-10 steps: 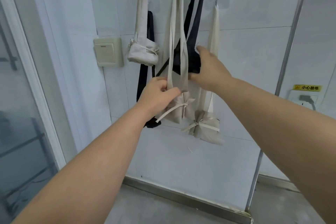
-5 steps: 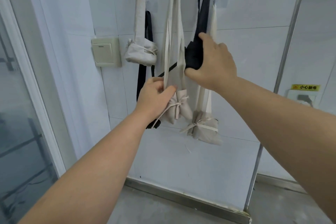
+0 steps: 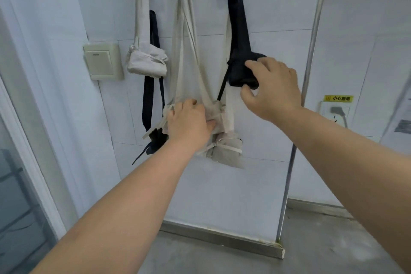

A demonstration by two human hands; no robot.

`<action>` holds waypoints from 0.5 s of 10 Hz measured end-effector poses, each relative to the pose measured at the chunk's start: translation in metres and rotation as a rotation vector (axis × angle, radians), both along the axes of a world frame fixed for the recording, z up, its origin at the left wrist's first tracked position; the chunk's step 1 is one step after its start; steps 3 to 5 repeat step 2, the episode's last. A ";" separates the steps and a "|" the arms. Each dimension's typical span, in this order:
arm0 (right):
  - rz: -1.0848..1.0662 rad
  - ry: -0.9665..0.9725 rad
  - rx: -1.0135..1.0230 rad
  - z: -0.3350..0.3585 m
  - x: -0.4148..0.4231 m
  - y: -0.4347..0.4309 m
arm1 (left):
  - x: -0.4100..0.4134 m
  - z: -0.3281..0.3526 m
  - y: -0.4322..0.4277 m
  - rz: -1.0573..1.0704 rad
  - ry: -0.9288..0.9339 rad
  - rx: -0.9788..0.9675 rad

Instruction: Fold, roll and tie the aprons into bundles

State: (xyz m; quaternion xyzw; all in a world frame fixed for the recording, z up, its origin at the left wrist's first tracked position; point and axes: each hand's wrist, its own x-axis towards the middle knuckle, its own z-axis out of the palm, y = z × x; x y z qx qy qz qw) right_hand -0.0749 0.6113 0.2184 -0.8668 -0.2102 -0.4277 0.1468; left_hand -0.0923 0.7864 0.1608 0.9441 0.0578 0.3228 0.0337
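Moments on, my left hand (image 3: 189, 124) has slid down onto the beige bundle (image 3: 214, 113) it earlier held by the straps, and its fingers are curled over the creased cotton roll. My right hand (image 3: 274, 90) grips the navy bundle (image 3: 241, 73), a soft, tight, dark roll hanging by its strap against the white wall (image 3: 278, 11). A second beige bundle (image 3: 228, 151), tied with flat tape, hangs just below. A third (image 3: 146, 62) hangs higher left, beside a wall switch (image 3: 103, 61). My palm hides any knot beneath it.
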 end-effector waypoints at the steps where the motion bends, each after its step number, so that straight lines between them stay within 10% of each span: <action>1: 0.105 0.091 0.176 -0.007 -0.010 -0.004 | -0.018 0.006 -0.006 -0.037 -0.225 -0.217; 5: 0.126 0.191 0.255 -0.012 -0.012 -0.015 | -0.023 0.013 -0.013 -0.151 -0.324 -0.355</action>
